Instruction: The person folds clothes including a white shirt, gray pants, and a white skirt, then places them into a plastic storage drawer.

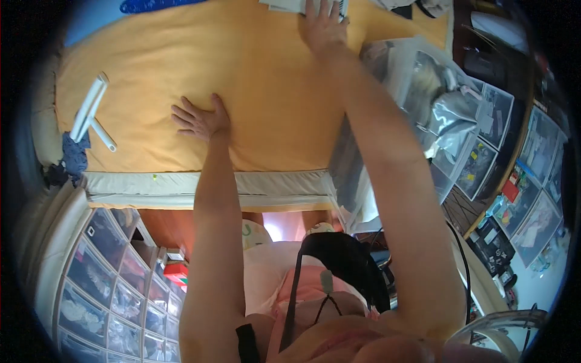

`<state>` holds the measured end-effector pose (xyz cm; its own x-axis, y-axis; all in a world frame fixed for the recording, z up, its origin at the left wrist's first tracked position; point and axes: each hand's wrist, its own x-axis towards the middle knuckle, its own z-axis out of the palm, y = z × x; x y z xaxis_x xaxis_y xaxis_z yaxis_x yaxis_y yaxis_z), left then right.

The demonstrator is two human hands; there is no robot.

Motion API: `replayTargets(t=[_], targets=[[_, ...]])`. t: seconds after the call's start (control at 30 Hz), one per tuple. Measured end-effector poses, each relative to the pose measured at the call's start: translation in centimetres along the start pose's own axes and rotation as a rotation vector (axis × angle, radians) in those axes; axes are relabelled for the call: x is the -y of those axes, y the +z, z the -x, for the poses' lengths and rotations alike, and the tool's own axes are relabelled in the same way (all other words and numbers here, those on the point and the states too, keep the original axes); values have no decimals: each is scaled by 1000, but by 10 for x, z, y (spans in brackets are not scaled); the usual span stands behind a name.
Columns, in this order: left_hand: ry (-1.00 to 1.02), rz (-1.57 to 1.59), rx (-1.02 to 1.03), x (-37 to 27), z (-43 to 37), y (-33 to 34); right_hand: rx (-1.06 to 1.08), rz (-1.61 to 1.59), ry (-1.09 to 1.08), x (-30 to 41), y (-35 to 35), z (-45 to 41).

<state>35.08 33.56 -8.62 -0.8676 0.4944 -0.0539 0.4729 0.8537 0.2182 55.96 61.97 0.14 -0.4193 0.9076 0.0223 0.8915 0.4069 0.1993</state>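
My left hand [202,120] lies palm down on a yellow-orange bedsheet [272,90], fingers spread, holding nothing. At the top of the picture my right hand [326,29] reaches far forward, its fingers extended and apart over a flat white item [286,5], perhaps paper or a packet, which the frame edge cuts off. Part of that item sits under the fingers and bears dark printed marks. To the left of my left hand, a white T-shaped tool with a handle [91,109], like a lint roller, rests on the sheet.
A clear plastic bin [408,81] holding a silvery bag [454,113] stands against the bed's right side. Dark crumpled cloth [75,154] lies at the left corner. Clear storage drawers [109,290] stand lower left, others [494,113] at right. A blue item [159,5] lies top left.
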Motion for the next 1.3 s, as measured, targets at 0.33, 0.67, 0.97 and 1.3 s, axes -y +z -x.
replayTargets(t=[0.33,0.67,0.97,1.3], targets=[[-18,-6,51,12,-15,13,147,207,-205,-2,48,-65],[31,-20,167,40,-11,-54,-184,-281,-312,82,-185,75],[-83,2086,1223,59,119,-486,-259,-167,-391,154,-524,304],[-199,2026,1072,112,240,-730,-59,-694,-678,80,-755,401]])
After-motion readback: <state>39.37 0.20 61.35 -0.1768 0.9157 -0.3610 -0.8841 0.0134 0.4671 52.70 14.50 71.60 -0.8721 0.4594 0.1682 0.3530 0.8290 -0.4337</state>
